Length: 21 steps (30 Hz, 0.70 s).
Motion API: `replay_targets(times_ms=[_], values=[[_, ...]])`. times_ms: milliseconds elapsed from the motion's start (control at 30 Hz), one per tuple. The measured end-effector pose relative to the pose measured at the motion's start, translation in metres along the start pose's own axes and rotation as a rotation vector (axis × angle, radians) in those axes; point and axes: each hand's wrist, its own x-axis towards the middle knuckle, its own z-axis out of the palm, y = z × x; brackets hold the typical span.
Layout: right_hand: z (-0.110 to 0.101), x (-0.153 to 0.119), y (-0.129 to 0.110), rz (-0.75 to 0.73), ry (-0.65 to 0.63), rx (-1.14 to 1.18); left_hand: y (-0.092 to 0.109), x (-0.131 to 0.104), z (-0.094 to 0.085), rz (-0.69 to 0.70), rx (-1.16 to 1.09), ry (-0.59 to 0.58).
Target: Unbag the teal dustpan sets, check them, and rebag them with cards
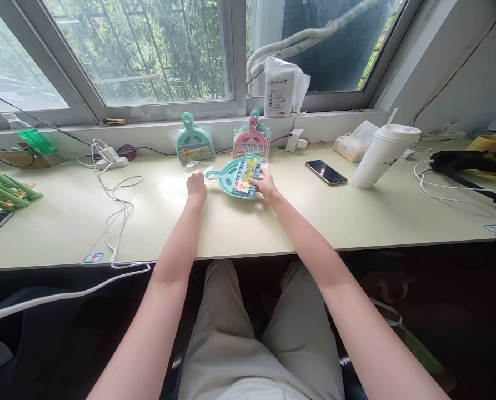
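My right hand [266, 186] grips a turquoise dustpan [229, 176] by its wide end, over a blue-bristled brush with a printed label [248, 173]. The dustpan lies tilted just above the table, its handle pointing left. Close to that handle, my left hand [196, 186] is closed in a fist; what it holds, if anything, is hidden. Clear plastic film [198, 165] shows just beyond the fist. Behind, a green dustpan [195, 141] in clear wrapping leans on the sill wall. A pink dustpan [251, 141], also wrapped, leans to its right with another green one behind it.
On the right are a phone [326, 172], a tissue pack [356, 141] and a white cup with a straw [385, 155]. White cables [120, 208] cross the table at left, near a green bottle [37, 141]. A wrapped white package [283, 89] stands on the sill.
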Motion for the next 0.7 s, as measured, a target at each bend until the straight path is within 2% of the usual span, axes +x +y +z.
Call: replay_targets(times_ms=[133,300,400,567,700], values=[[0.0,0.004,0.003,0.013,0.068,0.034,0.001,-0.003,-0.002,-0.001,-0.263,0.175],[-0.002,0.007,0.005,-0.039,0.164,0.116,0.014,-0.011,-0.001,0.104,-0.372,0.216],[0.0,0.004,0.003,-0.062,0.129,0.125,0.023,-0.016,-0.002,0.164,-0.39,0.259],[0.01,-0.004,-0.001,-0.059,-0.032,0.116,0.035,-0.024,-0.006,0.3,-0.439,0.265],[0.013,-0.006,-0.001,-0.059,0.006,0.19,0.045,-0.033,-0.011,0.362,-0.493,0.254]])
